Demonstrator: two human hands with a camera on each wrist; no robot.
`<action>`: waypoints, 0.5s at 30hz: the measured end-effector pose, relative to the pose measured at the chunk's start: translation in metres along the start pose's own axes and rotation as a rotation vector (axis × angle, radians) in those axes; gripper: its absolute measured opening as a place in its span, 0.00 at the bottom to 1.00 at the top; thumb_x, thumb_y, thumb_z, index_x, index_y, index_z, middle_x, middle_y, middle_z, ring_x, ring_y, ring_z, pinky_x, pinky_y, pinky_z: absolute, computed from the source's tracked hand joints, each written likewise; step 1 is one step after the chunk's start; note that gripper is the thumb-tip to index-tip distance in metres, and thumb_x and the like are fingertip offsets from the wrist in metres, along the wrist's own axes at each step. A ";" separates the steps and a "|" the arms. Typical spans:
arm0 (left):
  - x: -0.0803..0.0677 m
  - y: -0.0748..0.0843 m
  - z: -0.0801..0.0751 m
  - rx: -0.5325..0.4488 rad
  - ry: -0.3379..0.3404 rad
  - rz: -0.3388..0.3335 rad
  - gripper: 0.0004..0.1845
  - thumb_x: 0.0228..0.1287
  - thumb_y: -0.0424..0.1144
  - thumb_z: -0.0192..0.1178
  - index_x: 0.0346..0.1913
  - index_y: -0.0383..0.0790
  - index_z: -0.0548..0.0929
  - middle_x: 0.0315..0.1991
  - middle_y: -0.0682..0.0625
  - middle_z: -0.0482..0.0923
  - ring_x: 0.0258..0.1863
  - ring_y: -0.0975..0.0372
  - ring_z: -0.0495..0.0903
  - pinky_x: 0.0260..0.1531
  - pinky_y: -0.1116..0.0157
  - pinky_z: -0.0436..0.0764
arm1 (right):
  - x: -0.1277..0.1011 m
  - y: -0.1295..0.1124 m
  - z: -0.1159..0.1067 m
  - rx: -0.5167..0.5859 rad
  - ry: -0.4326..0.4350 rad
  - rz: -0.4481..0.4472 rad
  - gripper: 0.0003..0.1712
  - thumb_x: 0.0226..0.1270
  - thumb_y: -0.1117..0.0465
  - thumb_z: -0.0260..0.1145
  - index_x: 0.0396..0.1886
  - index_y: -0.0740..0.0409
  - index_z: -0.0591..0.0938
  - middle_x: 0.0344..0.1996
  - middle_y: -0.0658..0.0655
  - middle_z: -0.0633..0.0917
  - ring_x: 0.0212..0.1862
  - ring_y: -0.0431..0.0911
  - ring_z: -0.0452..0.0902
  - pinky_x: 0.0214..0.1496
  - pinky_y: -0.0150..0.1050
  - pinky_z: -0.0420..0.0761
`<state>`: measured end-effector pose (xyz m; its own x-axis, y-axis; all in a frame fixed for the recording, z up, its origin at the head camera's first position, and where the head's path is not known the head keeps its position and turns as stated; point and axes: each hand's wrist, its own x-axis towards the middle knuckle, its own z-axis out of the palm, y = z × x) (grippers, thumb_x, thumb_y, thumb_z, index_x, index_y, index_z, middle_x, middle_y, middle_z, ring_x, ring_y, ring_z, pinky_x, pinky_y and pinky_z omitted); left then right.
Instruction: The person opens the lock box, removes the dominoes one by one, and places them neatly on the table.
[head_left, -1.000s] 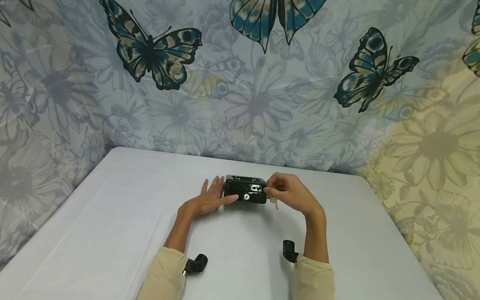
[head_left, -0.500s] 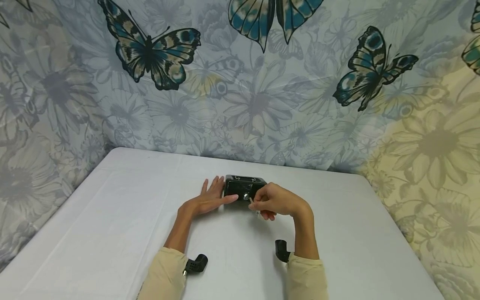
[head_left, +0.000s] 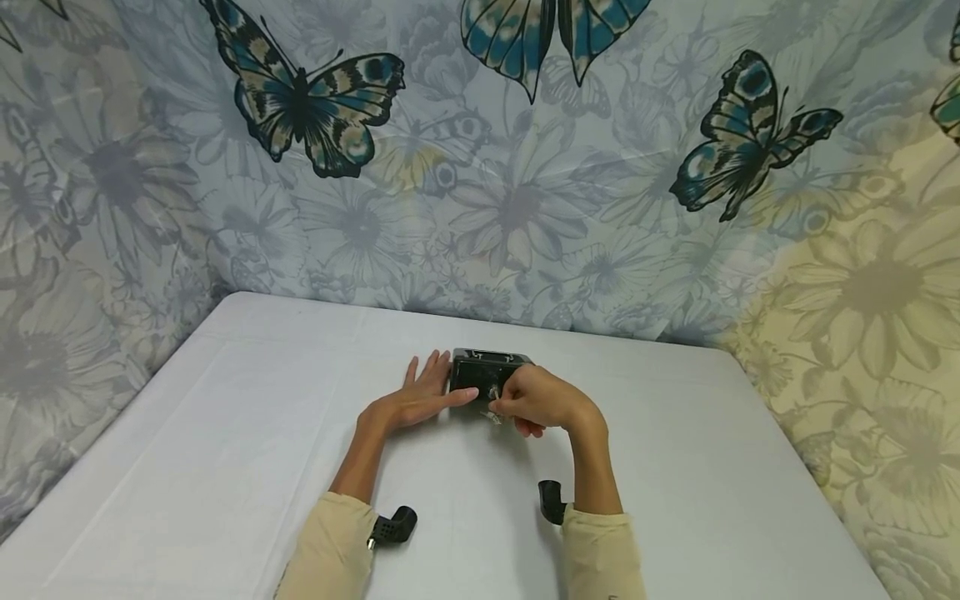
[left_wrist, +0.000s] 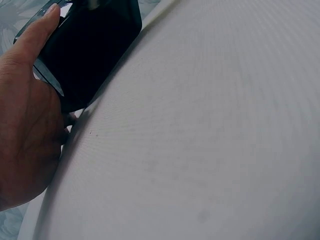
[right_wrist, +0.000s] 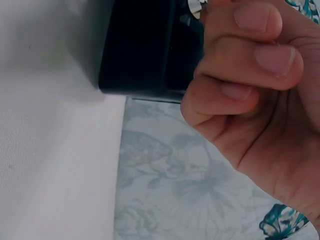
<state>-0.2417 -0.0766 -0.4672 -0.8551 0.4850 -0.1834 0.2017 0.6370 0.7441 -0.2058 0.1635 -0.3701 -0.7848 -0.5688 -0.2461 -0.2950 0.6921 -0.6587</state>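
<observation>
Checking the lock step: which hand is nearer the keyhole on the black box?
Right hand, at the black box's front keyhole; left hand presses its left side.

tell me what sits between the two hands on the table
A small black lock box sits there: the left hand lies flat against its left side, and the right hand pinches a key at its front. Head view.

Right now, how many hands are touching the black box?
2. The left hand rests flat against the left side of the black box; the right hand pinches a key at its front lock.
</observation>
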 end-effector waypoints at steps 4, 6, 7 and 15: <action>0.002 -0.001 0.000 0.011 -0.010 -0.004 0.63 0.64 0.81 0.47 0.86 0.42 0.38 0.88 0.45 0.32 0.87 0.54 0.26 0.82 0.48 0.19 | 0.001 -0.003 0.001 0.000 0.011 0.040 0.21 0.74 0.62 0.65 0.19 0.70 0.84 0.08 0.46 0.76 0.12 0.38 0.69 0.19 0.30 0.69; 0.002 -0.002 0.000 0.013 -0.010 -0.001 0.63 0.64 0.81 0.46 0.86 0.42 0.38 0.88 0.45 0.32 0.87 0.54 0.26 0.82 0.47 0.19 | 0.001 -0.004 0.002 0.006 0.011 0.054 0.21 0.74 0.62 0.65 0.19 0.69 0.84 0.08 0.46 0.76 0.12 0.39 0.69 0.20 0.31 0.70; 0.002 -0.002 0.000 0.012 -0.009 0.001 0.63 0.64 0.81 0.46 0.86 0.42 0.39 0.88 0.45 0.32 0.87 0.54 0.26 0.82 0.47 0.19 | 0.001 -0.004 0.002 0.006 0.013 0.056 0.21 0.74 0.62 0.65 0.19 0.69 0.84 0.08 0.47 0.76 0.12 0.39 0.69 0.20 0.31 0.71; 0.002 0.002 -0.001 0.020 -0.006 -0.004 0.64 0.63 0.82 0.45 0.86 0.40 0.39 0.88 0.45 0.34 0.87 0.54 0.27 0.83 0.48 0.20 | -0.003 -0.009 -0.003 -0.016 0.053 0.065 0.22 0.76 0.60 0.65 0.21 0.68 0.86 0.09 0.48 0.79 0.13 0.40 0.75 0.20 0.32 0.73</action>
<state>-0.2434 -0.0753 -0.4651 -0.8529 0.4860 -0.1908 0.2075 0.6509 0.7302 -0.2025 0.1604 -0.3612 -0.8302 -0.4986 -0.2493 -0.2514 0.7340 -0.6309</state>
